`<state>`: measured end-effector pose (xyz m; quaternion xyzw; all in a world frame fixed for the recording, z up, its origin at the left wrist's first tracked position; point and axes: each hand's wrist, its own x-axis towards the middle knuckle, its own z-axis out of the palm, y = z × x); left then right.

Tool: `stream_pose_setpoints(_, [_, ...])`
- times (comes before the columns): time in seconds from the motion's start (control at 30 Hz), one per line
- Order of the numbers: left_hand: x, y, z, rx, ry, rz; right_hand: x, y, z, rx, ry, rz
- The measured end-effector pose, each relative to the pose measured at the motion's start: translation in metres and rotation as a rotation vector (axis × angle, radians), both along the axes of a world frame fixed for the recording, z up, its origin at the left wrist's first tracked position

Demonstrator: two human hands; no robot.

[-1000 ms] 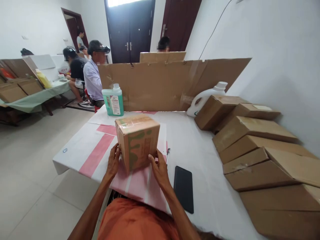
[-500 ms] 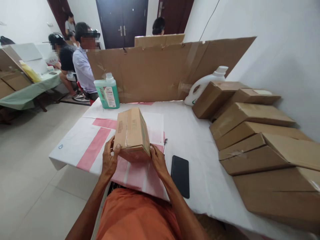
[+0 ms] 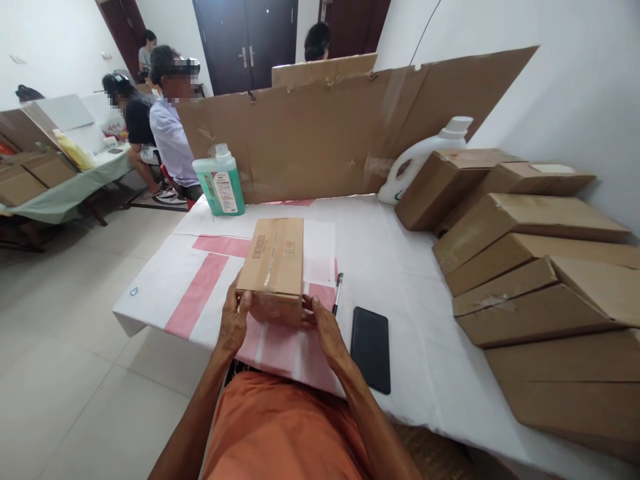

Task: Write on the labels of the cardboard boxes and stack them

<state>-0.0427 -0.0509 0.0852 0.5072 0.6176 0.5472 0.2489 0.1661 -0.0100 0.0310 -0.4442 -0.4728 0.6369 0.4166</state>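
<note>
A small cardboard box [image 3: 275,257] rests on the cloth-covered table in front of me, with a taped seam along its top and faint printing. My left hand [image 3: 235,320] holds its near left corner, thumb on the front edge and the other fingers hidden along the side. At the near right corner, my right hand [image 3: 321,327] grips the box with its fingertips against the side. Just right of that hand lie a pen [image 3: 339,293] and a black smartphone [image 3: 371,350].
A bottle of green liquid [image 3: 220,183] stands at the back left. A white jug [image 3: 425,160] leans behind several cardboard boxes [image 3: 545,267] along the right. A cardboard screen [image 3: 310,147] spans the table's back. People sit beyond, at the left.
The box has turned so that its top faces me more squarely and its right side no longer shows. My right hand's fingers have shifted on the corner. The view has moved slightly.
</note>
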Motion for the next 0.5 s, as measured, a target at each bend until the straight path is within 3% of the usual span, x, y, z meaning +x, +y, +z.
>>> stream_pose_setpoints(0.13, [-0.019,0.002,-0.008,0.009,-0.052,0.153,0.005,-0.016,0.017,-0.037,-0.042,0.237])
stream_pose_setpoints(0.2, [-0.032,0.000,-0.012,0.021,-0.095,0.229,0.009,-0.012,0.024,0.017,-0.079,0.255])
stream_pose_setpoints(0.37, [-0.048,-0.012,-0.022,-0.053,-0.104,0.206,0.016,0.051,0.042,0.243,-0.255,-0.100])
stream_pose_setpoints(0.5, [-0.037,-0.014,-0.032,-0.171,-0.070,0.072,0.001,0.113,0.049,0.253,-0.251,-0.155])
